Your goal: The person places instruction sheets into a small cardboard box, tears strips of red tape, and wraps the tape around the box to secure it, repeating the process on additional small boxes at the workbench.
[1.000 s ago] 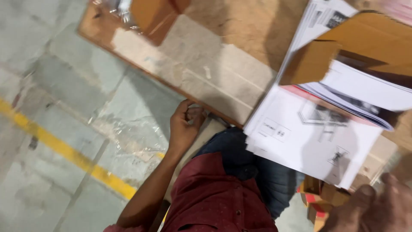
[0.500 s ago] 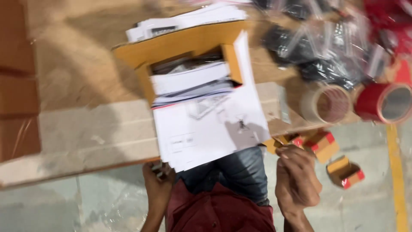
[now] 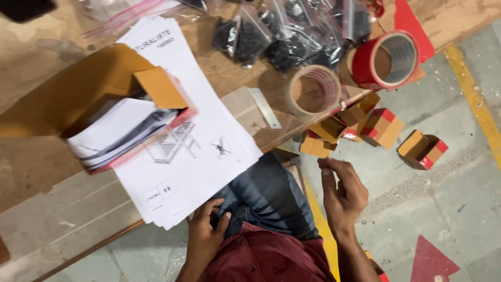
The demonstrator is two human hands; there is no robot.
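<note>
1. Looking down from the head view, the right hand (image 3: 342,196) hangs in the air just off the table (image 3: 47,224) edge, fingers loosely curled with the tips pinched together. I honestly can't tell if there's something tiny between them, so call it loosely closed on nothing I can see.
2. The left hand (image 3: 204,235) rests low against the jeans (image 3: 271,196), fingers half curled and touching the bottom corner of the paper stack (image 3: 177,172). It isn't gripping anything.
3. What could go wrong: that paper stack overhangs the table edge right above the left hand, with an open cardboard box (image 3: 88,94) of booklets lying on top of it. A bump from the knee or a careless tug on the sheets could slide the whole lot to the floor (image 3: 428,209).
4. The small cardboard boxes (image 3: 334,130) with red tape sit just above and ahead of the right hand's fingertips, piled loosely at the table edge. My guess is a sloppy reach knocks one off.
5. Two more little boxes are further out to the right of that hand, one (image 3: 382,127) by the pile and one (image 3: 421,150) apart on its own.
6. Beyond the pile, further from the right hand, there's a clear tape roll (image 3: 313,91), a red tape roll (image 3: 385,60), and bags of black parts (image 3: 292,36).
</note>
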